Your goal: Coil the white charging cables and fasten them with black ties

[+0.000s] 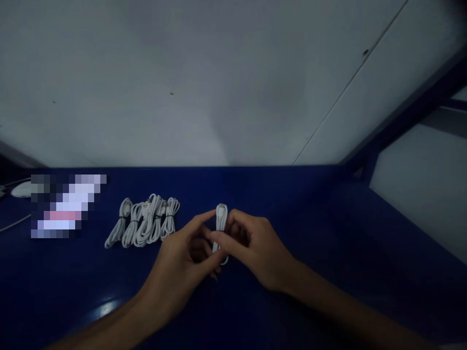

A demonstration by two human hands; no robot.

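- A coiled white cable bundle (221, 221) is held upright above the counter (277, 316), near the middle of the view. A connector shows at its top, and a dark tie (220, 230) appears to cinch its waist.
- The left hand (184, 250) has its fingers curled, with thumb and fingertips pinching the bundle from its side. The right hand (259, 245) is bent round too, its thumb laid across the bundle by the tie. Both have hold of it, with little gap.
- If the tie is loose or gets pushed along, the loops could spring apart; uneven thumb pressure would be the likely cause.
- The smooth coating could let the bundle slide from so light a fingertip grip and drop.
- Beyond the left hand, about five similar tied bundles (149, 223) lie crowded together. The nearest is just beside the knuckles, so a leftward swing could knock it askew or snag a loop.
- Farther left are a pixelated patch and a loose white cord (16, 222). Dim light could hide a poorly seated tie.
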